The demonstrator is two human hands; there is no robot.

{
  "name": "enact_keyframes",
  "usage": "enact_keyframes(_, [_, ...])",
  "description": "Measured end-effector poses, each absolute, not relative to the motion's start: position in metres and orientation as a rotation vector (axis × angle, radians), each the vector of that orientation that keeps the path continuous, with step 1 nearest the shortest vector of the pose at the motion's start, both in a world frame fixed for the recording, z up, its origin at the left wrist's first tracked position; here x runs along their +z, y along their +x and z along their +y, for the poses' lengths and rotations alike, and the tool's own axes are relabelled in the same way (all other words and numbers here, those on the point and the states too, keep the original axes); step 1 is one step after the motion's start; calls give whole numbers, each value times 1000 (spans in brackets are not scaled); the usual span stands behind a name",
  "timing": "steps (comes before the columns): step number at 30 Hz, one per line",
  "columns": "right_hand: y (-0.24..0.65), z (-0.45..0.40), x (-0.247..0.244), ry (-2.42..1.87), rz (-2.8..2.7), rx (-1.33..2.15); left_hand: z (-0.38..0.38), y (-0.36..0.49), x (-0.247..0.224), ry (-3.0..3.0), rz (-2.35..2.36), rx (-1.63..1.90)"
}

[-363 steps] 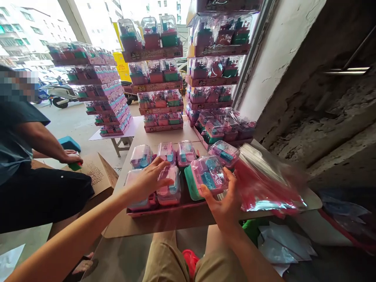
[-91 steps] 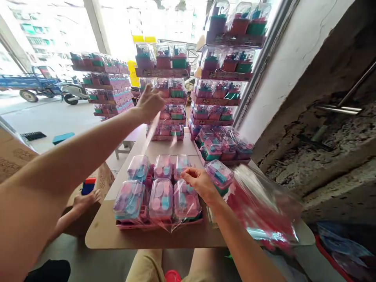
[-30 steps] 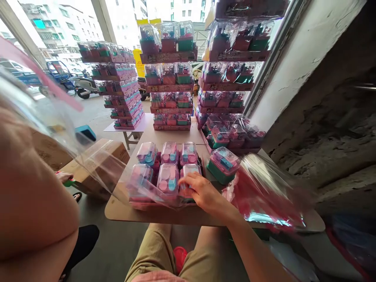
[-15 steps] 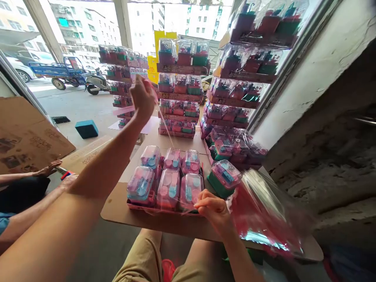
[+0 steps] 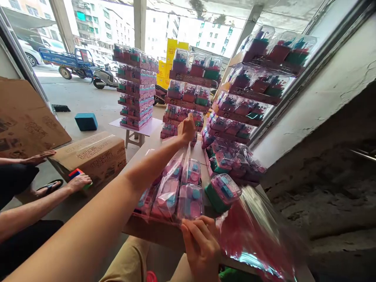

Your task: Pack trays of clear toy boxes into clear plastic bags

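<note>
My left hand (image 5: 187, 128) is raised beyond the front tray, its fingers closed on clear plastic film (image 5: 185, 158) that hangs down over the boxes. Low at the tray's near edge, my right hand (image 5: 202, 241) pinches the film's near end. Under the film stand several clear-lidded pink and blue boxes (image 5: 190, 200) in a pink tray; my left forearm hides part of them. Just right of the tray sits a single box with a green base (image 5: 223, 192), touched by neither hand.
Tall stacks of trays stand behind (image 5: 188, 102), at the right (image 5: 252, 117) and back left (image 5: 136, 86). Loose shiny film (image 5: 252, 231) lies at the table's right. Another person's hands rest by a cardboard carton (image 5: 96, 156) at the left.
My left hand has moved right and down, bringing film over the boxes. My right hand has shifted slightly down and left. The view has tilted up, and the carton shows more fully.
</note>
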State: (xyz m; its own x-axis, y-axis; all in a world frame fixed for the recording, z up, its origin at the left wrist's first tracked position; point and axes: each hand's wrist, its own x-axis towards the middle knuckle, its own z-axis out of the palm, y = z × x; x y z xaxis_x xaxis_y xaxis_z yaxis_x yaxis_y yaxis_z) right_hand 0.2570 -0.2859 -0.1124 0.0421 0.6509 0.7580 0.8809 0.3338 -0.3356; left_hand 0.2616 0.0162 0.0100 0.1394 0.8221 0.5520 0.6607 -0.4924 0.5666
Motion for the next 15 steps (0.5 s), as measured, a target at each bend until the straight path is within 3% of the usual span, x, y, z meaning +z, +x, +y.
enact_keyframes(4, [264,-286,-108,-1427,-1570,-180,12,272,3,2274,1427,1197])
enact_keyframes(11, [371,-239,-96,-1942,-1186,-539,16,267,3,2276,1470,1152])
enact_keyframes(15, [426,-202,-99,-2231,-1321,-162,15,260,12,2322,1440,1109])
